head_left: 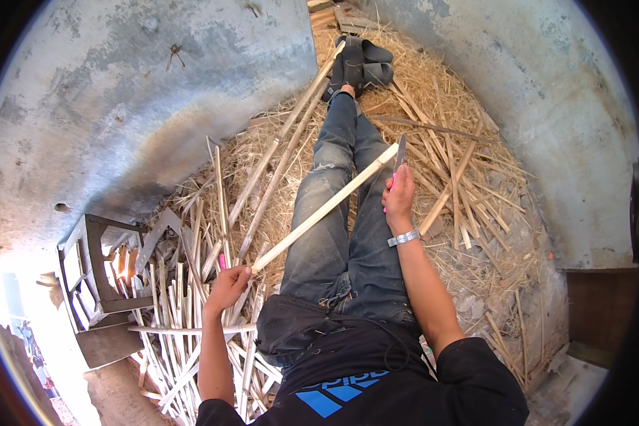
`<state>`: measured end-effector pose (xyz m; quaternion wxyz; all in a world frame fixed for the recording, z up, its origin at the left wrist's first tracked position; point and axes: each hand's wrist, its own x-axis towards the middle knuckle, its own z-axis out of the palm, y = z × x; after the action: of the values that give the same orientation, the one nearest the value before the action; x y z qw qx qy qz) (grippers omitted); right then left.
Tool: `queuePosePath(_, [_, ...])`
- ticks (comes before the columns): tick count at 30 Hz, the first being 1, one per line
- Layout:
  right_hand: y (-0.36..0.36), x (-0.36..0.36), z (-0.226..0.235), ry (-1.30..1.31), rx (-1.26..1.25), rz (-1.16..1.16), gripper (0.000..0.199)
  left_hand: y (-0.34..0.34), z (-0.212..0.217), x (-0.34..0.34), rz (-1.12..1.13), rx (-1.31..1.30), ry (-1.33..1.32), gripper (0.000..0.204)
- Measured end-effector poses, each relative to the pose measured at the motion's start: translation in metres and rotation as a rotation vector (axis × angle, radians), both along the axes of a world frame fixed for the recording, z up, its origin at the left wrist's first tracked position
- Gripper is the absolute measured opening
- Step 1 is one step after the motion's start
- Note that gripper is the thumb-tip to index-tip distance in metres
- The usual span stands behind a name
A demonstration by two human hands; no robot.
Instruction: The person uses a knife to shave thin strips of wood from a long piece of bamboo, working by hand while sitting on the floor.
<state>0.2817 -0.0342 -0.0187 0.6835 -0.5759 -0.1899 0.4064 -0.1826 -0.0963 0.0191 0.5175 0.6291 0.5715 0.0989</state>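
Left hand [227, 287] grips the stick [324, 209], right hand [399, 195] seemingly clenches a blade [400, 154] at its 1 o'clock tip; a slip could cut the thigh [326, 213].

Rough outdoor craft workspace, a narrow passage between weathered concrete walls [156, 92]; ground covered with straw and shavings [468, 213]; pile of split cane strips [184, 312] at left; overturned wooden stool [96, 273] beside it; daylight enters lower left.

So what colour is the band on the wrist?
Silvery metal, on the right wrist band, best seen in the head view.
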Motion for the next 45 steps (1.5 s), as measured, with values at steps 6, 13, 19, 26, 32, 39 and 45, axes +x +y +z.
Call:
queuePosePath(6, [-0.003, -0.022, 0.007, -0.817, -0.019, 0.076, 0.036, -0.013, -0.005, 0.023, 0.108, 0.068, -0.030, 0.033])
queuePosePath(13, [0.004, -0.029, 0.009, -0.904, -0.059, 0.186, 0.034, -0.013, -0.007, 0.033, 0.063, 0.334, 0.064, 0.047])
queuePosePath(19, [0.002, -0.037, 0.003, -0.910, -0.020, 0.260, 0.034, -0.009, -0.013, 0.048, 0.069, 0.503, 0.165, 0.042])
queuePosePath(26, [-0.001, -0.041, 0.003, -0.893, 0.013, 0.270, 0.033, -0.009, -0.015, 0.054, 0.119, 0.417, 0.174, 0.045])
queuePosePath(32, [-0.015, -0.076, 0.008, -0.815, 0.089, 0.360, 0.037, -0.009, -0.017, 0.081, 0.187, 0.436, 0.106, 0.047])
queuePosePath(39, [-0.023, -0.088, 0.015, -0.876, 0.187, 0.517, 0.040, 0.019, 0.006, 0.135, 0.220, 0.400, 0.001, 0.045])
queuePosePath(45, [-0.029, -0.082, 0.012, -0.706, 0.228, 0.707, 0.037, 0.058, 0.024, 0.156, 0.120, 0.296, -0.032, 0.044])
